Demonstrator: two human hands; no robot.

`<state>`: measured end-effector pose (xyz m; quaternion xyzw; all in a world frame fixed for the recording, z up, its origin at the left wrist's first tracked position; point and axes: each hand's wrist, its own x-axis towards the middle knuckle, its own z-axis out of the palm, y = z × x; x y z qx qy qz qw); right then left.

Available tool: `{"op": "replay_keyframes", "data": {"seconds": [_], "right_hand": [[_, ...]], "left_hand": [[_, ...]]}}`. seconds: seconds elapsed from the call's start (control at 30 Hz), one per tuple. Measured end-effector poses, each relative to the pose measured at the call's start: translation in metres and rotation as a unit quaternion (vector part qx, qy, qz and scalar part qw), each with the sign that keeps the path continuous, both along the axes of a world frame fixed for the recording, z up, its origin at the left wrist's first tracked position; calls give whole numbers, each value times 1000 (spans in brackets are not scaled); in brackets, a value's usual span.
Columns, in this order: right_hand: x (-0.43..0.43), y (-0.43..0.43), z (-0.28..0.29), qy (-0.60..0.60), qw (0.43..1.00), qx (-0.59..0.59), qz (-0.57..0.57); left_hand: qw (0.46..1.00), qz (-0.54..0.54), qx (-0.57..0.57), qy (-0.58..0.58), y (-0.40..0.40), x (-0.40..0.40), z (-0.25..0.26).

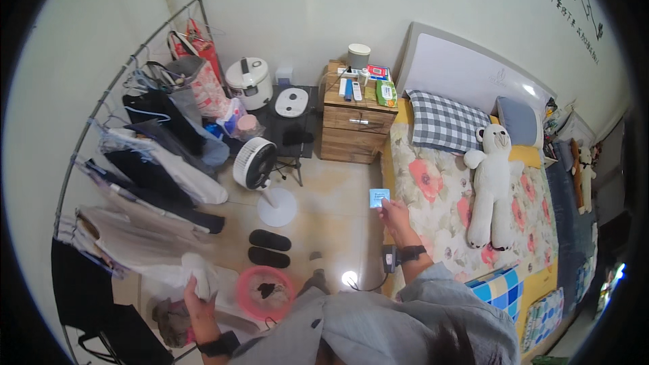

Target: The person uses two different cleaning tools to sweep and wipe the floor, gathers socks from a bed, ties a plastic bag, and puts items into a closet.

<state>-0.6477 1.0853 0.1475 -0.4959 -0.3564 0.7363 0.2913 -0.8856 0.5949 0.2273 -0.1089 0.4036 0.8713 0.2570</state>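
Note:
My right hand (398, 220) pinches a small light-blue square packet (379, 197) by its lower corner. The packet bears writing and is held up beside the edge of the bed. Lower on the left, my left hand (200, 306) grips a white rounded object (195, 269); its exact kind is hard to tell. That hand is close to the hanging clothes (137, 223), and a pink plastic basin (265, 291) with a dark item in it stands to its right. Both wrists wear black bands.
A bed with floral sheet (426, 182) holds a white plush bear (492, 187) and a checked pillow (448, 119). A wooden nightstand (350, 137) carries remotes and a wipes pack. Black slippers (269, 248), a white fan (256, 165) and a rice cooker (248, 83) are ahead.

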Motion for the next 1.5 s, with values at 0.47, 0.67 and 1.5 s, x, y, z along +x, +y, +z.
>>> {"op": "replay_keyframes", "data": {"seconds": [0.47,0.67,1.5], "right_hand": [[-137,286,-50,-166,970,159,-74],[-241,458,-145,-282,923,258,-42],[-362,548,-132,-435,781,427,136]], "left_hand": [[996,-25,-80,25,254,-167,40],[984,57,-168,-10,306,-167,50],[984,-71,-160,-21,488,-192,14]]}}
